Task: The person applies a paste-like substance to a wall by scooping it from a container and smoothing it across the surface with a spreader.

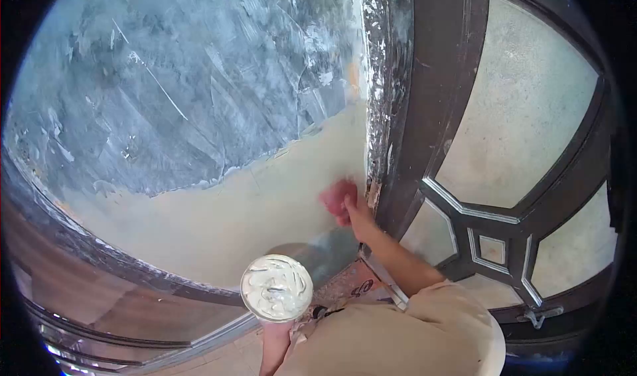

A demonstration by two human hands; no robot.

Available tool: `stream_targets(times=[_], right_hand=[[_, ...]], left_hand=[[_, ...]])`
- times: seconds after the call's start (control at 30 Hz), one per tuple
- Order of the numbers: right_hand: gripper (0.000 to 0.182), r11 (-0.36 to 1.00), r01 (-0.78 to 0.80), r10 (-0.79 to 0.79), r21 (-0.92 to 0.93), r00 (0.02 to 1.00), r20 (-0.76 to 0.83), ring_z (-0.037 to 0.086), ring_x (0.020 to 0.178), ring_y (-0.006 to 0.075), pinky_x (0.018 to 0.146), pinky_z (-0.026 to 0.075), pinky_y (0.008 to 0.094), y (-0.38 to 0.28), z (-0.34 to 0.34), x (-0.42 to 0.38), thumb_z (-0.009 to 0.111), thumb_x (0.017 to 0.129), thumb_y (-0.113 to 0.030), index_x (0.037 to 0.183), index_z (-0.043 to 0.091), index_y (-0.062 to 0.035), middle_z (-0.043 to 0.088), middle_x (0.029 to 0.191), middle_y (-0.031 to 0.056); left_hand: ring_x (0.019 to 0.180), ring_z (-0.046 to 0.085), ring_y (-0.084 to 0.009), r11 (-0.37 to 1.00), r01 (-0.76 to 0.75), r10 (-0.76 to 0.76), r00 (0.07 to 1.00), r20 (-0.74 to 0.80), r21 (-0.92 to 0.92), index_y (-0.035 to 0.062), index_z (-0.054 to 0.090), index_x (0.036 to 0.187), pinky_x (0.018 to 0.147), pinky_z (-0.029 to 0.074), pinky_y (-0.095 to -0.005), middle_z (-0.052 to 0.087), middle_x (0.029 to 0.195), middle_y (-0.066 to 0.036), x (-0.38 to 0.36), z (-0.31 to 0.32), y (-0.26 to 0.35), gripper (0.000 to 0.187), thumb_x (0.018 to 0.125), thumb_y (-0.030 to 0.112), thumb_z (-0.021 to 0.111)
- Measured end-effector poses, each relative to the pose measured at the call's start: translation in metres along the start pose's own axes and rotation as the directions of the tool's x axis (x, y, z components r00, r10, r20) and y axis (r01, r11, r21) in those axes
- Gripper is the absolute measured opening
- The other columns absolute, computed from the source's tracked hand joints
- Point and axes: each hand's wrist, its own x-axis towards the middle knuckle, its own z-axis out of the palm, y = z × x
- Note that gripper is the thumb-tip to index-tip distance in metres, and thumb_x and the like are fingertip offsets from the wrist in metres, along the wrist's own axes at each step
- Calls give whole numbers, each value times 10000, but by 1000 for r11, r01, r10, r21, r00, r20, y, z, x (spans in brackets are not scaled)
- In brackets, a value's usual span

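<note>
My left hand [275, 331] is under a round tub [247, 304] and holds it up in front of my body. Thick white paste [277, 287] fills the tub, its surface swirled and ridged. My right hand [353, 211] is at the wall beside the door frame, its fingers closed on a pinkish-red thing [338, 195]. That thing is blurred, and its exact kind cannot be made out. Behind both hands, the lower wall has a smooth cream coat [199, 225]. Above that, the wall surface [179, 84] is rough, blue-grey and streaked.
Along the wall's right side runs a paint-spattered frame edge [379, 77]. A dark panelled door [434, 130] with pale panes stands to the right, with a metal handle [541, 316] low down. Dark trim [133, 264] curves along the lower left. A printed board or box [352, 284] sits below.
</note>
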Motion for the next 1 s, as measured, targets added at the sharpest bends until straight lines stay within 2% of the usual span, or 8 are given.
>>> stream_targets(times=[0.07,0.2,0.33,0.4,0.63,0.8,0.87,1.0], right_hand=[[335,961,-264,269,88,962,-51,594,683,149,463,499,299,47,-28,-19,541,948,-320,1198,430,-127,552,944,35],[349,926,-363,362,108,932,31,587,675,146,481,494,300,40,-33,-32,528,953,-309,1248,428,-153,553,947,36],[294,980,-46,-33,196,924,381,594,595,147,491,492,281,-68,40,-27,509,948,-196,1215,449,-90,575,927,49],[301,992,116,-126,50,889,440,592,589,145,528,499,274,-95,73,-30,526,945,-194,1211,443,-82,581,952,53],[260,977,199,-212,83,956,204,584,589,138,564,513,265,-31,83,-26,497,961,-216,1182,455,-86,579,926,35],[259,964,-255,246,70,963,111,576,624,117,514,503,265,40,27,-59,478,966,-246,1207,470,-150,569,901,14],[295,980,-156,141,122,982,125,580,627,122,484,489,263,17,29,-61,496,963,-290,1212,466,-136,566,875,12],[307,969,244,-246,33,950,193,533,524,107,446,441,236,-91,75,-38,527,953,-340,1098,487,-72,554,837,31]], left_hand=[[1293,400,-310,1000,-1,1,1000,1,9,131,386,1386,1082,316,-496,404,1426,-109,5,3,-1,590,929,504,389],[1295,398,-310,1000,-18,18,1000,1,22,131,382,1388,1083,316,-496,400,1428,-108,29,23,-6,592,929,506,387],[1297,396,-309,999,-24,24,1000,-12,29,132,378,1391,1083,315,-496,396,1431,-108,34,32,-4,594,930,507,385],[1298,395,-309,999,-29,29,999,-11,38,132,377,1392,1083,315,-496,394,1432,-108,120,107,-14,595,930,508,384],[1301,391,-308,996,-33,34,999,-16,85,133,370,1396,1084,314,-496,388,1437,-107,66,63,-11,599,930,510,381],[1303,388,-308,994,-44,45,999,-8,96,134,366,1398,1085,313,-497,383,1440,-107,72,63,-10,602,930,512,378],[1303,387,-308,993,-47,47,999,-3,106,134,364,1399,1085,312,-497,381,1442,-107,138,119,-13,603,930,512,377],[1305,385,-307,991,-24,26,1000,-12,133,135,360,1402,1085,312,-497,377,1444,-107,85,76,-9,605,930,514,376]])
